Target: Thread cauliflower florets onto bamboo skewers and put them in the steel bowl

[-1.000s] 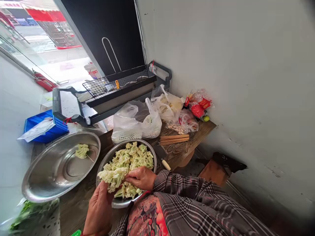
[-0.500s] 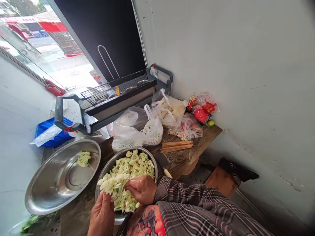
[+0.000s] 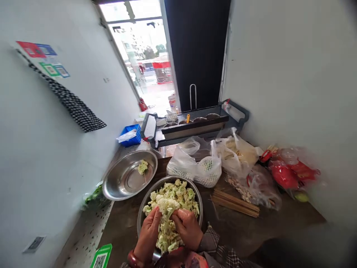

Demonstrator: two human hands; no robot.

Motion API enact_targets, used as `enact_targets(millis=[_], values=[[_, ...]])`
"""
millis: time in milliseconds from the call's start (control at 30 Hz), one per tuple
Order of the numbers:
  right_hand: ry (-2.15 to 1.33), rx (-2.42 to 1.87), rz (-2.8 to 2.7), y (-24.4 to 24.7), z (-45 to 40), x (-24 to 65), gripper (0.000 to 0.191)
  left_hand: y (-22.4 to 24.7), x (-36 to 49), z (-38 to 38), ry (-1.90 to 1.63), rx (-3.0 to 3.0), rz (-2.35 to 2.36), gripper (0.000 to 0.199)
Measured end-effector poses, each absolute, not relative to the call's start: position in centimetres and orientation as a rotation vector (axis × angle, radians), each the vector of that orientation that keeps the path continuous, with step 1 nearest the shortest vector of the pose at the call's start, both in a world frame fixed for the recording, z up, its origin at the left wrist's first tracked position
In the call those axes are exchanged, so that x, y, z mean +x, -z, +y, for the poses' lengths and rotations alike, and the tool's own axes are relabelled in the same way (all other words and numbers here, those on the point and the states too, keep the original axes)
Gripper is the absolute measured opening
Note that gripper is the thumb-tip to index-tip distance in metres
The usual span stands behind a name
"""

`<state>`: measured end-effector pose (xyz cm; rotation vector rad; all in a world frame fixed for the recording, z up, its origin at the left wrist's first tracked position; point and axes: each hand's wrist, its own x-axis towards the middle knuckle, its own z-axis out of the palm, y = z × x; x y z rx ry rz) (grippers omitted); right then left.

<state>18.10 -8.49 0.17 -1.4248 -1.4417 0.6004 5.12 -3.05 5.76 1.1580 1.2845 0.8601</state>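
My left hand [image 3: 149,230] is closed around the left side of a pale cauliflower floret [image 3: 168,204]. My right hand [image 3: 188,229] pinches the same floret from the right, near its stem; whether a thin stick is also between those fingers is hidden. Both hands are over a steel bowl [image 3: 140,216] heaped with cut cauliflower [image 3: 178,190]. Up and to the left, a wide steel basin [image 3: 115,182] holds a single floret [image 3: 142,167] with a thin stick showing out of it. A bundle of bamboo skewers [image 3: 235,203] lies on the table to the right of the bowl.
Plastic bags [image 3: 181,162] sit behind the bowl, with more bags [image 3: 263,188] and red packaging [image 3: 284,175] toward the right wall. A grey-framed rack [image 3: 195,128] spans the back. A blue basket [image 3: 131,136] stands back left; a green code card [image 3: 102,257] is at front left.
The view has swung up and to the left, bringing in more of the left wall and the doorway. Both hands still hold the floret above the bowl, now closer together.
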Motion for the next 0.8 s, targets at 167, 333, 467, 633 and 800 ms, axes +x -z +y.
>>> enact_targets(millis=[167,333,467,633,800], values=[[-0.571,-1.461,-1.454,0.3,-8.9,18.0,0.040,-6.5,4.7,-3.9,-0.801,1.353,1.286,0.044],[-0.698,-1.453,-1.454,0.4,-9.2,17.8,0.033,-5.0,4.5,-3.5,-0.759,1.416,1.192,0.043],[-0.816,-1.455,-1.425,0.6,-9.3,17.6,0.031,-3.5,4.1,-3.3,-0.751,1.424,1.160,0.041],[-0.976,-1.476,-1.247,2.0,-8.7,18.2,0.033,-1.8,2.5,-1.8,-0.687,1.156,1.088,0.041],[-0.864,-1.609,-1.052,3.6,-9.0,21.3,0.034,1.5,-0.9,-0.1,-0.824,0.915,1.280,0.038]])
